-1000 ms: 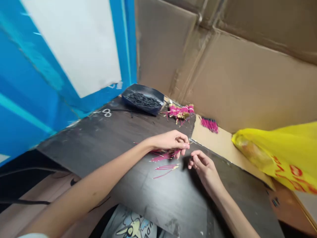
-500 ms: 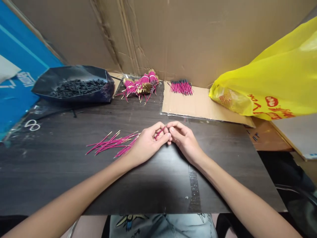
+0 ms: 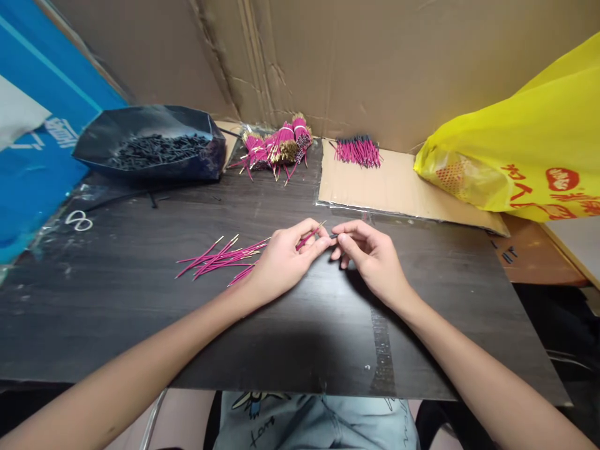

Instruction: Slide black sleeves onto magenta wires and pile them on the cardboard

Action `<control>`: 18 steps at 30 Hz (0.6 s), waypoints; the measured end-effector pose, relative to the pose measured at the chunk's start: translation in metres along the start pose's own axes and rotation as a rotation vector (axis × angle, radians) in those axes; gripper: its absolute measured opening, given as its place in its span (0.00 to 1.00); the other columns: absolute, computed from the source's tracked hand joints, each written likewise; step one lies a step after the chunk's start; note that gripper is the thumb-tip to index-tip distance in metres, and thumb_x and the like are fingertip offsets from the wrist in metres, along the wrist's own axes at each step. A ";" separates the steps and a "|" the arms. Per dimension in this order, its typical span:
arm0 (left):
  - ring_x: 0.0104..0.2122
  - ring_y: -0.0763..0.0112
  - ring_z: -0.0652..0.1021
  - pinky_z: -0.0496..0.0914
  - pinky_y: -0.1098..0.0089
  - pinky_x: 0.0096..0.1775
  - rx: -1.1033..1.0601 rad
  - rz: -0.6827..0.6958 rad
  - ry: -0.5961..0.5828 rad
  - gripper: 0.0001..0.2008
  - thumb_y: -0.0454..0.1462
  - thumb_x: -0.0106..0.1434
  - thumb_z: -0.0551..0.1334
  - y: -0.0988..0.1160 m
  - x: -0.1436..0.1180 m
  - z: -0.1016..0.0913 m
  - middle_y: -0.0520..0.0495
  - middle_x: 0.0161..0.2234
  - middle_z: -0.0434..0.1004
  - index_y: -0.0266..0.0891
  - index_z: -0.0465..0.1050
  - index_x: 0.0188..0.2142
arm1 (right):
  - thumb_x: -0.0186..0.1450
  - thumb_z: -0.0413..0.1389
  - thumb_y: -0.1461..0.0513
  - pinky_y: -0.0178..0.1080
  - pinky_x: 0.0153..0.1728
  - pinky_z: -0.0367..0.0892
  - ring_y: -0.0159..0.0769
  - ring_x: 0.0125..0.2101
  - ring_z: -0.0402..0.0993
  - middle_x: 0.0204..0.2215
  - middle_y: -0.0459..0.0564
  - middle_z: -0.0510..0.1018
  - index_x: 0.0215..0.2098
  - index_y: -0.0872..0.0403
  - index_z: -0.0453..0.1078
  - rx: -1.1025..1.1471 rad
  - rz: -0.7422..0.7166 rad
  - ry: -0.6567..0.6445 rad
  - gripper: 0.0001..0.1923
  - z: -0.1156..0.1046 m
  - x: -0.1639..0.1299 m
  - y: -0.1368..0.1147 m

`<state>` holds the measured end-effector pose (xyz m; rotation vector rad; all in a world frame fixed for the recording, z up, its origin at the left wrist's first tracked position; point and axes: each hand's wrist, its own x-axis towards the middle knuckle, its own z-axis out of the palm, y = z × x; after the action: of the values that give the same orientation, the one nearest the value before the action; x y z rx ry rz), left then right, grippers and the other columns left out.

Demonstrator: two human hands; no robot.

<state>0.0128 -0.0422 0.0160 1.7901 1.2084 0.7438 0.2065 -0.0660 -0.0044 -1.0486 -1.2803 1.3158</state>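
Observation:
Between the fingers of my left hand [image 3: 295, 253] is a pink wire [image 3: 307, 239] with a bare golden tip pointing up and away. My right hand [image 3: 370, 253] pinches a short black sleeve [image 3: 333, 236] between thumb and forefinger, close to the left fingertips. Whether the sleeve touches a wire there is too small to tell. Beside my left wrist, loose pink wires [image 3: 220, 257] with golden ends lie on the dark table [image 3: 300, 337], partly hidden by the hand.
At the back left stands a dark open bag [image 3: 150, 169] of short black sleeves. Tied bundles of pink wire [image 3: 281, 147] lie beside it. Black-tipped pink wires [image 3: 359, 152] rest on a cardboard sheet [image 3: 375, 187]. A yellow plastic bag [image 3: 515, 144] is at the right.
My hands have drawn slightly apart, and the black sleeve now shows in my right fingertips. The whole view has shifted a little, with the table things appearing further right and higher.

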 end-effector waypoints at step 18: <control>0.27 0.79 0.65 0.57 0.72 0.33 0.020 -0.036 -0.019 0.17 0.48 0.72 0.60 0.000 0.002 -0.003 0.56 0.25 0.67 0.37 0.75 0.35 | 0.74 0.62 0.54 0.30 0.37 0.80 0.31 0.37 0.85 0.38 0.52 0.85 0.49 0.56 0.74 -0.029 0.020 -0.081 0.14 0.003 -0.006 -0.003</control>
<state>0.0107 -0.0394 0.0178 1.7832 1.2358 0.6956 0.2044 -0.0726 -0.0015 -1.0399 -1.3563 1.3698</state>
